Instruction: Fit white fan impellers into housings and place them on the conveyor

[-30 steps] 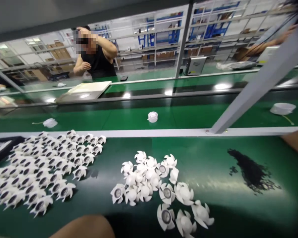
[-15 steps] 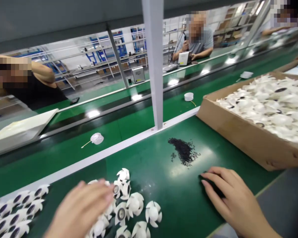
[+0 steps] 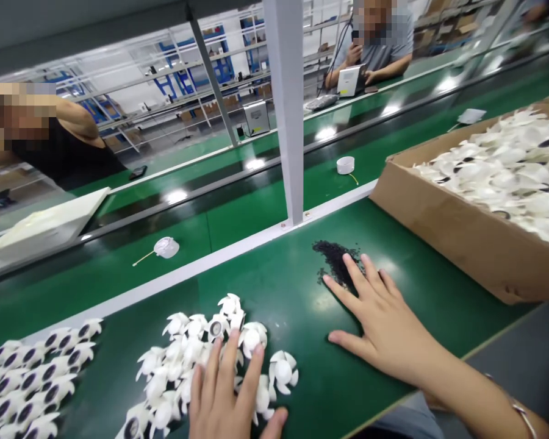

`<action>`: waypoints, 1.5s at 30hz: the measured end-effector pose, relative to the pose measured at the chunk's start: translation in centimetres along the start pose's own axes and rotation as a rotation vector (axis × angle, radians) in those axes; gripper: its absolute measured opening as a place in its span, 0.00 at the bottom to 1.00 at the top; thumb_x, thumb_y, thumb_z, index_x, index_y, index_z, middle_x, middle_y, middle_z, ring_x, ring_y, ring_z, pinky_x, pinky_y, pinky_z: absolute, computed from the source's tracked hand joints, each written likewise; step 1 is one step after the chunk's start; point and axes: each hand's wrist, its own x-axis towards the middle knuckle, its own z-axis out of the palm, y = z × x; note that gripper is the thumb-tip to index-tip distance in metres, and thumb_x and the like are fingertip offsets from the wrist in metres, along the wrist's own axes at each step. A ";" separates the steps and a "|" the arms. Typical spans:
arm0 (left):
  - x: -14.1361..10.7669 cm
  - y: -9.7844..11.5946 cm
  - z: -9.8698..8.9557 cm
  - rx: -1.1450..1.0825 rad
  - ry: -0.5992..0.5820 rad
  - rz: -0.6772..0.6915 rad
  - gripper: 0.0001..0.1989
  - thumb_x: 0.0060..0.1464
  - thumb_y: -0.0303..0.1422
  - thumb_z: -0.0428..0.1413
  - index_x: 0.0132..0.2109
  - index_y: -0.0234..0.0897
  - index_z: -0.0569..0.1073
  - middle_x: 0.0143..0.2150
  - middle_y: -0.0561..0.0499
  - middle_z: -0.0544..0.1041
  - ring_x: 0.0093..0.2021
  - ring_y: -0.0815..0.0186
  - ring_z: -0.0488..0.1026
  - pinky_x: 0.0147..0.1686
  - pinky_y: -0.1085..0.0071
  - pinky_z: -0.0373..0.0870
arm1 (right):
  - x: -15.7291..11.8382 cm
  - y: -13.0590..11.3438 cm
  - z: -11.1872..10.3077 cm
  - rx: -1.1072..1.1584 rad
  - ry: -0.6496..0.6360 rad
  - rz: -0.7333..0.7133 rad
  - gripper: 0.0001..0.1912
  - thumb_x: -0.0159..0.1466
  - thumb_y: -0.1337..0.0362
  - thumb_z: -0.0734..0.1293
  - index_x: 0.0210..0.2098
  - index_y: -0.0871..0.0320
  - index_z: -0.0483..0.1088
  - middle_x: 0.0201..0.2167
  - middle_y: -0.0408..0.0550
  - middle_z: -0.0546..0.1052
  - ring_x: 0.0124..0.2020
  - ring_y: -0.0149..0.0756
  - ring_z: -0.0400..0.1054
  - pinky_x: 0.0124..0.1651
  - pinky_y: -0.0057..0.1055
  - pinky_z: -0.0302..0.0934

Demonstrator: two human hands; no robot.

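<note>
Spread over a loose heap of white fan impellers (image 3: 165,356), my left hand (image 3: 231,390) has its fingers apart and touches some of them. My right hand (image 3: 375,311) is open, its fingertips reaching over the near edge of a pile of tiny black parts (image 3: 332,257). Whether those fingers press on the pile is hard to tell. One white impeller (image 3: 283,371) lies a little apart, between my two hands. At the far left, more impellers (image 3: 30,381) lie in rows, their dark centre rings showing.
A cardboard box (image 3: 448,228) full of white impellers stands at the right. Behind a white rail and post (image 3: 286,116), a green conveyor (image 3: 229,228) carries white round parts with yellow wires (image 3: 166,247). Co-workers sit across the line.
My right hand has moved left and forward to the black pile, its fingers spreading. The left hand has shifted right across the impeller heap and its fingers have opened out.
</note>
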 end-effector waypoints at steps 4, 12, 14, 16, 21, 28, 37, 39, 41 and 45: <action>2.6 2.3 -1.3 -0.016 0.034 -0.069 0.31 0.60 0.35 0.53 0.69 0.44 0.59 0.72 0.39 0.54 0.69 0.37 0.54 0.57 0.31 0.59 | 0.1 -0.3 -0.1 -0.008 0.030 0.035 0.42 0.64 0.38 0.62 0.70 0.51 0.54 0.74 0.60 0.37 0.71 0.70 0.35 0.61 0.70 0.51; 3.6 4.7 -0.6 -0.292 0.227 0.113 0.15 0.62 0.31 0.55 0.53 0.52 0.76 0.55 0.56 0.78 0.61 0.54 0.69 0.70 0.47 0.38 | 0.4 -0.7 -0.4 0.015 0.010 0.087 0.42 0.65 0.39 0.62 0.71 0.50 0.51 0.74 0.60 0.37 0.71 0.70 0.34 0.60 0.72 0.50; 3.5 5.0 -0.3 -0.380 0.261 0.121 0.12 0.62 0.30 0.55 0.49 0.52 0.77 0.49 0.60 0.81 0.56 0.60 0.73 0.71 0.54 0.35 | 0.5 -0.7 -0.5 0.031 -0.012 0.066 0.40 0.64 0.39 0.63 0.70 0.47 0.53 0.74 0.58 0.36 0.71 0.70 0.34 0.59 0.72 0.50; 3.5 5.2 -0.2 -0.426 0.279 0.103 0.11 0.62 0.30 0.55 0.47 0.51 0.78 0.46 0.61 0.81 0.53 0.62 0.74 0.71 0.57 0.35 | 0.7 -0.8 -0.5 0.056 -0.029 0.024 0.40 0.64 0.39 0.63 0.69 0.47 0.55 0.74 0.57 0.38 0.71 0.70 0.35 0.60 0.72 0.50; 3.7 5.3 -0.8 -0.429 0.243 0.072 0.09 0.63 0.35 0.54 0.48 0.48 0.78 0.42 0.59 0.81 0.47 0.64 0.75 0.71 0.59 0.35 | 0.9 -0.2 -0.4 0.173 0.198 0.145 0.21 0.71 0.56 0.60 0.59 0.59 0.65 0.68 0.62 0.58 0.70 0.61 0.47 0.63 0.66 0.50; 5.8 4.1 -3.3 -0.397 0.012 0.209 0.15 0.65 0.30 0.49 0.55 0.44 0.73 0.37 0.56 0.78 0.42 0.66 0.73 0.69 0.58 0.37 | -0.5 0.5 -1.2 0.358 0.260 0.101 0.06 0.69 0.67 0.64 0.43 0.56 0.73 0.36 0.47 0.76 0.37 0.38 0.69 0.43 0.38 0.61; 11.1 3.5 -3.3 -0.296 -0.133 0.284 0.17 0.68 0.38 0.45 0.58 0.40 0.70 0.37 0.49 0.79 0.39 0.59 0.74 0.53 0.49 0.63 | -0.6 0.2 -0.9 0.285 0.160 0.002 0.10 0.71 0.66 0.62 0.43 0.55 0.75 0.37 0.48 0.76 0.38 0.38 0.71 0.44 0.37 0.59; 12.4 2.9 -3.0 -0.317 -0.153 0.276 0.18 0.68 0.39 0.44 0.58 0.40 0.69 0.39 0.49 0.79 0.40 0.59 0.75 0.51 0.51 0.63 | -0.5 0.1 -0.8 0.286 0.154 0.024 0.09 0.71 0.65 0.62 0.43 0.55 0.75 0.37 0.47 0.76 0.37 0.38 0.70 0.43 0.37 0.59; 13.2 2.4 -2.8 -0.362 -0.147 0.266 0.16 0.68 0.36 0.44 0.57 0.41 0.70 0.41 0.50 0.80 0.41 0.60 0.75 0.49 0.53 0.62 | -0.4 0.0 -0.7 0.286 0.153 0.056 0.09 0.71 0.64 0.62 0.41 0.55 0.74 0.36 0.47 0.76 0.36 0.38 0.70 0.42 0.37 0.58; 13.3 1.5 -2.5 -0.463 -0.033 0.241 0.14 0.68 0.33 0.45 0.54 0.42 0.72 0.48 0.51 0.79 0.48 0.61 0.73 0.52 0.56 0.59 | -0.2 -0.3 -0.4 0.253 0.164 0.087 0.09 0.71 0.64 0.62 0.40 0.57 0.73 0.37 0.48 0.76 0.37 0.38 0.70 0.42 0.36 0.58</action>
